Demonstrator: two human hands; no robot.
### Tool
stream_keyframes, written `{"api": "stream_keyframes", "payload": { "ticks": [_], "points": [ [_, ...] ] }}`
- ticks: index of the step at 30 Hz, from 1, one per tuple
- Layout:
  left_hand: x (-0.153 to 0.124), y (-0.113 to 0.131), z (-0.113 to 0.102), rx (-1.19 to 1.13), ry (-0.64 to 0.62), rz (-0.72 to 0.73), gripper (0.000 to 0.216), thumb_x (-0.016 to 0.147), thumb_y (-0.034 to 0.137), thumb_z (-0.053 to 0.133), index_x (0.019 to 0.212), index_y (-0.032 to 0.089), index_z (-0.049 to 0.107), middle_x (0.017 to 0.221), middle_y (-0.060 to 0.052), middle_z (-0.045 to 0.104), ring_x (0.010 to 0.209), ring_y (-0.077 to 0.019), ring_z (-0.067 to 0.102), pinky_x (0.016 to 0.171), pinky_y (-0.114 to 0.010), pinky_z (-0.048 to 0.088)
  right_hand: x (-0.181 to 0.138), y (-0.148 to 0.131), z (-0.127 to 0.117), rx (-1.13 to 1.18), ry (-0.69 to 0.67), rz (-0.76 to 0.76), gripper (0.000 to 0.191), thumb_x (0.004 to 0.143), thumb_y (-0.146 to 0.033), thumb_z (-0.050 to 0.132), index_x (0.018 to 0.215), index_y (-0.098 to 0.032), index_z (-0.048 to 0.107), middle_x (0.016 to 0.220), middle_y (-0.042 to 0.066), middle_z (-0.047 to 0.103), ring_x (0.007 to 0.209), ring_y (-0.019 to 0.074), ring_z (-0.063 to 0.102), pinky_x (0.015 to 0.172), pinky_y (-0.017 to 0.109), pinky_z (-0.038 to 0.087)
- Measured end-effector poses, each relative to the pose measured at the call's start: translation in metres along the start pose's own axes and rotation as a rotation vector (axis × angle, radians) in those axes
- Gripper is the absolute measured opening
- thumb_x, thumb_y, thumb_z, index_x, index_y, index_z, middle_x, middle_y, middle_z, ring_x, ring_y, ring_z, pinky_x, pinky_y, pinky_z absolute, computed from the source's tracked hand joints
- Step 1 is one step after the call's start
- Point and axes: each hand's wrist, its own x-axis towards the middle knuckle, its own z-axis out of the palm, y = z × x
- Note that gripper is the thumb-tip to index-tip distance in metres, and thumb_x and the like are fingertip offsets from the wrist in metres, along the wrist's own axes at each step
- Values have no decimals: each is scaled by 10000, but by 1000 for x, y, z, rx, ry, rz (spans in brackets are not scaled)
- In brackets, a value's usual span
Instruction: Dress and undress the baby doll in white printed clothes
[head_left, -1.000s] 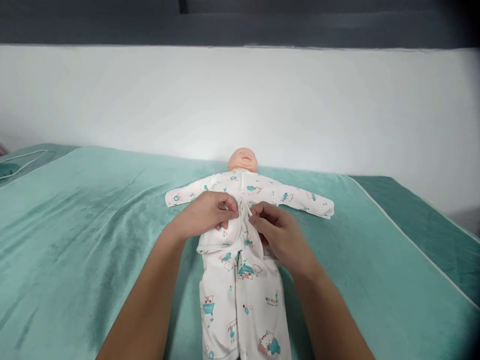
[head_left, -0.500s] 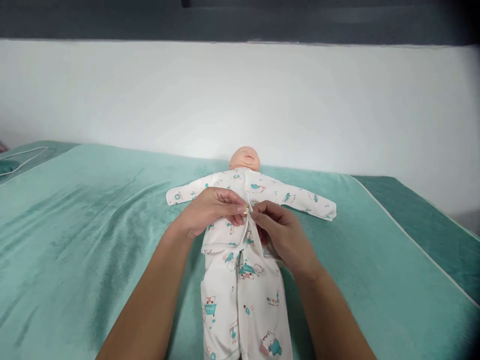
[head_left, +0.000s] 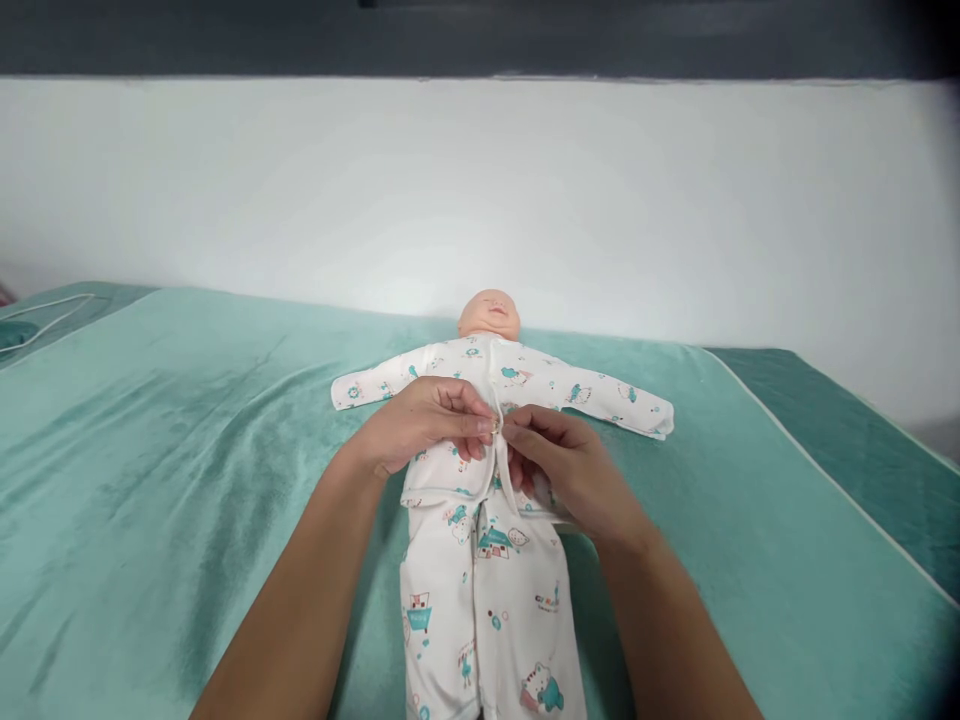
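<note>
A baby doll (head_left: 489,313) lies on its back, dressed in a white printed shirt (head_left: 461,352) and matching trousers (head_left: 517,600). Its sleeves stretch out to both sides. At the middle of the shirt front, my left hand (head_left: 442,420) pinches the fabric edge at a small button (head_left: 496,426). Facing it, my right hand (head_left: 559,455) pinches the other front edge, thumb and forefinger close to the same button. Below my fingers the two front edges hang apart. The fingertips hide part of the button and any buttonhole.
A teal plush blanket (head_left: 225,450) with some wrinkles on the left covers the surface. Behind the doll's head rises a white wall (head_left: 480,180). At the far left a white cord (head_left: 52,303) lies on darker teal cloth.
Both hands have shifted slightly downward at the shirt front, still pinching. The button is less exposed between the fingertips, and the right front edge hangs a little differently.
</note>
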Motion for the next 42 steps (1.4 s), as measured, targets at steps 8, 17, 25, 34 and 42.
{"api": "stream_keyframes", "payload": {
  "ticks": [8,17,25,34,42],
  "points": [
    [1,2,0,57,6,-41,160,768,235,761,852,115,698,712,-40,700,616,-109,643,608,-230,536,4,8,-1,159,29,23,292,946,-457,538,802,-204,518,731,18,693,511,119,606,456,227,436],
    [0,4,-2,97,9,-71,157,771,226,747,884,118,733,730,-48,703,637,-118,643,640,-248,546,4,7,0,142,48,25,279,950,-462,531,833,-210,500,739,8,705,506,111,615,454,217,443],
    [2,-1,-2,53,-13,-36,187,761,242,759,902,128,712,709,-31,690,609,-108,630,601,-237,526,4,7,3,77,36,19,287,952,-468,528,831,-208,513,754,7,700,540,106,627,473,209,462],
    [0,2,-1,99,-2,-53,153,753,224,761,817,115,675,666,-24,665,566,-103,614,564,-234,512,5,8,5,83,71,4,274,944,-462,529,831,-217,482,722,-4,693,467,97,579,418,204,422],
    [-3,4,4,175,33,-3,219,796,343,734,825,134,674,694,-32,674,602,-116,626,586,-250,541,2,7,12,49,154,-52,295,929,-496,548,845,-219,493,741,2,698,494,104,595,420,202,427]
  ]
}}
